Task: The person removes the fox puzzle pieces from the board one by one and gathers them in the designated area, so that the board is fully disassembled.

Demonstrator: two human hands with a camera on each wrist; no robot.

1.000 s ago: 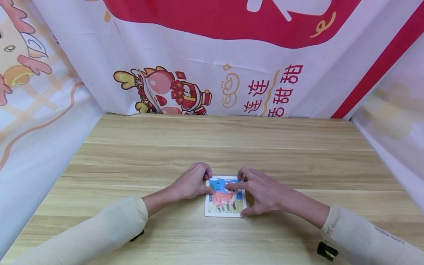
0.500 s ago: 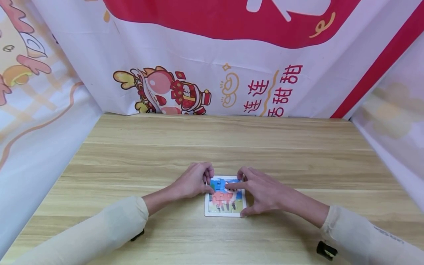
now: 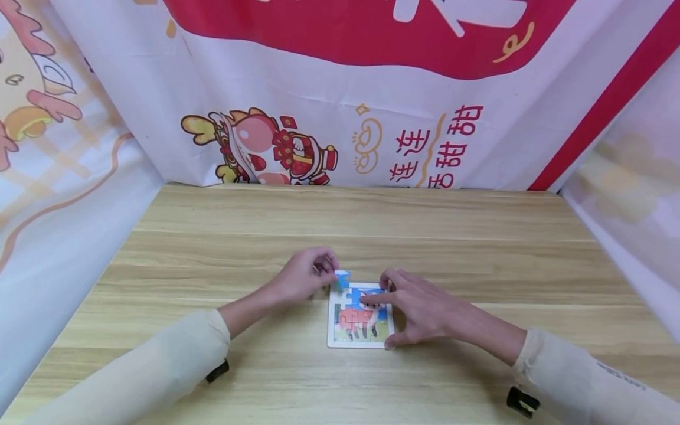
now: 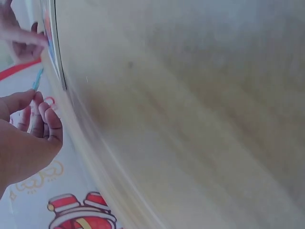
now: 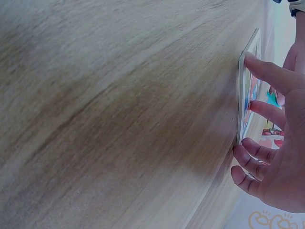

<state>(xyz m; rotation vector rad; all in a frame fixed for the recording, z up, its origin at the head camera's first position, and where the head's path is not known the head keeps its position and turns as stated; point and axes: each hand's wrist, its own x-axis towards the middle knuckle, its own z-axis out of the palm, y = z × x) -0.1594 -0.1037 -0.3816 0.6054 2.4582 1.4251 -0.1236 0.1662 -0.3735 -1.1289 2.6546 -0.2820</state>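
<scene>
My left hand (image 3: 301, 276) pinches a blue jigsaw piece (image 3: 343, 278) with a white patch between thumb and fingers. It holds the piece just above the top left corner of the jigsaw tray (image 3: 332, 327); in the left wrist view the piece (image 4: 37, 78) shows edge-on. The white-rimmed tray lies flat, its picture a pink-bodied animal, with a bare recess at the upper left. My right hand (image 3: 430, 307) holds the tray's right side, thumb at the lower right corner and curled fingers at the upper right. Its index finger (image 5: 268, 112) presses on the picture.
The wooden table (image 3: 265, 218) reaches back to a white and red printed cloth (image 3: 319, 82). More printed cloth hangs at the left (image 3: 69, 177) and right (image 3: 632, 195). Dark straps show beneath both sleeves.
My left hand has lifted the blue jigsaw piece out of the tray's upper left and moved slightly up and away, exposing the recess. The right hand and tray stay almost still.
</scene>
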